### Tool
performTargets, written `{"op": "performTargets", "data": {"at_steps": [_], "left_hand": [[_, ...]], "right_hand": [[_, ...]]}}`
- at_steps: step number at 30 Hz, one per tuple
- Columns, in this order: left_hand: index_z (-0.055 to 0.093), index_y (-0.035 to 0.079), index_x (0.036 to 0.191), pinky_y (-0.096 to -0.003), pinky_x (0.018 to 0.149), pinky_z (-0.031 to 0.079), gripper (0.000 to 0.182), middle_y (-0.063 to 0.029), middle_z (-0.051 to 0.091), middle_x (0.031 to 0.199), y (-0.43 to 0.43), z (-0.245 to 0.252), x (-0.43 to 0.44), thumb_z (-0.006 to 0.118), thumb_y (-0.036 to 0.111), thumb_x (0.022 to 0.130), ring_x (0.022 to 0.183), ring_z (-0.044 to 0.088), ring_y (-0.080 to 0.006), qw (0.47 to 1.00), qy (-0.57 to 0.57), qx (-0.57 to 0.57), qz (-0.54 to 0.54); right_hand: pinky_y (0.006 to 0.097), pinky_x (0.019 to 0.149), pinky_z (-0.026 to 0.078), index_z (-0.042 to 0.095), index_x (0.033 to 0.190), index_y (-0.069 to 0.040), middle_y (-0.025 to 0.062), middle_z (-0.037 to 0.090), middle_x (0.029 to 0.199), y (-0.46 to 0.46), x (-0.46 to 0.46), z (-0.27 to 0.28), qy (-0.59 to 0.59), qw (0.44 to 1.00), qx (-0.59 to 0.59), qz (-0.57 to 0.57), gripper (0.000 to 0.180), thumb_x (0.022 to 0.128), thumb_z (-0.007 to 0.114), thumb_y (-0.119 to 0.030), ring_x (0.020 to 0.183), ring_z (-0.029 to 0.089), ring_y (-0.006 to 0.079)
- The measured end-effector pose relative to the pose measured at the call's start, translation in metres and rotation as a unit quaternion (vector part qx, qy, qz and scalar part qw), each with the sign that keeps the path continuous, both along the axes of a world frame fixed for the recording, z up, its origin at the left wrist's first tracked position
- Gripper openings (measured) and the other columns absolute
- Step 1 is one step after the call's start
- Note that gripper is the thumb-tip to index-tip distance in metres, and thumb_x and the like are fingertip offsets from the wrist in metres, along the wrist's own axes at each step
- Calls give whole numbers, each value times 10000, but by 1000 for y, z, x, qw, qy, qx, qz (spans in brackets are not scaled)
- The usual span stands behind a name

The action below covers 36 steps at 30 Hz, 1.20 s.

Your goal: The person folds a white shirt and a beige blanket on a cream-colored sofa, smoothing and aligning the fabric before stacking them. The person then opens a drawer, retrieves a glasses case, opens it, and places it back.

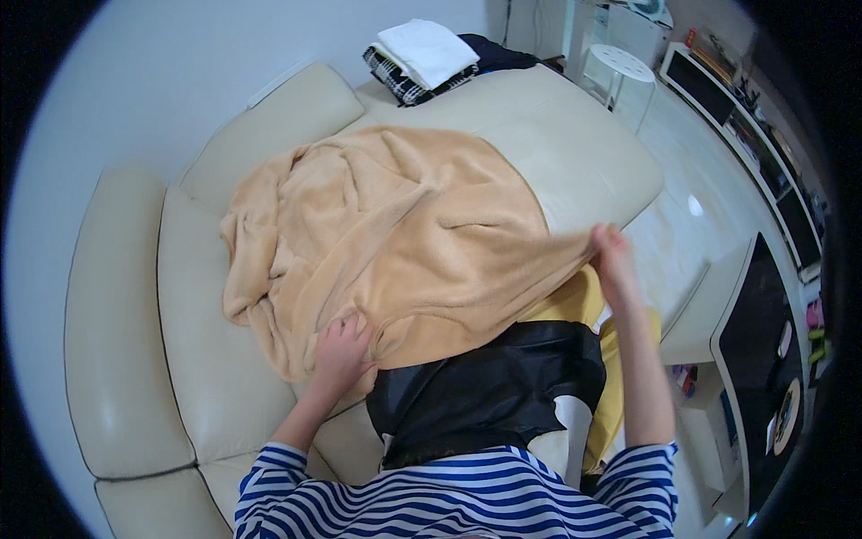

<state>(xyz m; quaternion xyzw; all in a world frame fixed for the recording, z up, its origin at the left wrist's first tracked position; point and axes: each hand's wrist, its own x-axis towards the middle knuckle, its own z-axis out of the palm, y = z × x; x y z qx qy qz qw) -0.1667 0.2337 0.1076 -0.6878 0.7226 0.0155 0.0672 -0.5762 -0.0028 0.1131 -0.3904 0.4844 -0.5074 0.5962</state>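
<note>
A tan plush blanket point(471, 263) lies rumpled across the seat of a cream leather sofa point(579, 148). Its left part is bunched in folds, while the right part is spread flatter. My left hand point(343, 350) grips the blanket's near edge, close to the sofa seat. Out to the right, my right hand point(611, 259) pinches a corner and pulls that side taut, lifted off the sofa. A black leather-like piece point(491, 384) covers my lap just below the blanket's near edge. Yellow fabric point(569, 296) shows under the raised corner.
Folded white cloth point(427, 50) sits on a black-and-white patterned one point(397, 77) at the sofa's far end, beside dark fabric point(498, 54). A white stool point(619, 64) stands beyond. At right is a coffee table with a black top point(761, 377); a low TV cabinet point(747, 141) lines the wall.
</note>
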Motion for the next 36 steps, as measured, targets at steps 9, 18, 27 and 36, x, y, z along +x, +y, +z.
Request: {"op": "performTargets", "data": {"at_steps": [9, 18, 27, 36], "left_hand": [[670, 35, 1045, -384, 906, 454, 242, -85, 649, 1024, 37, -8, 39, 593, 166, 856, 1013, 570, -212, 775, 552, -82, 295], [550, 3, 1293, -413, 1037, 457, 397, -145, 616, 1243, 134, 115, 152, 457, 270, 1015, 1168, 579, -269, 669, 458, -527, 254], [603, -2, 1180, -402, 879, 501, 272, -169, 644, 1119, 31, 49, 1, 540, 136, 955, 1006, 631, -297, 839, 385, -221, 316], [650, 13, 1122, -405, 892, 508, 218, -178, 676, 1067, -224, 44, -244, 594, 27, 911, 1041, 647, -332, 727, 672, -132, -54]], "right_hand": [[324, 852, 506, 597, 1237, -20, 61, 674, 1094, -8, 45, 8, 56, 996, 43, 56, 465, 987, 608, -412, 998, 610, 149], [416, 816, 509, 620, 1069, -28, 148, 665, 930, 54, 215, -29, 174, 860, -119, 464, 401, 739, 761, -208, 903, 644, 308], [411, 776, 542, 725, 977, -30, 157, 717, 927, -98, 210, 85, 391, 699, -370, 471, 291, 695, 723, -104, 902, 679, 277], [371, 959, 468, 542, 1328, -31, 160, 596, 1260, -382, -60, 155, 367, 851, -307, -214, 601, 839, 730, -327, 1129, 585, 246]]}}
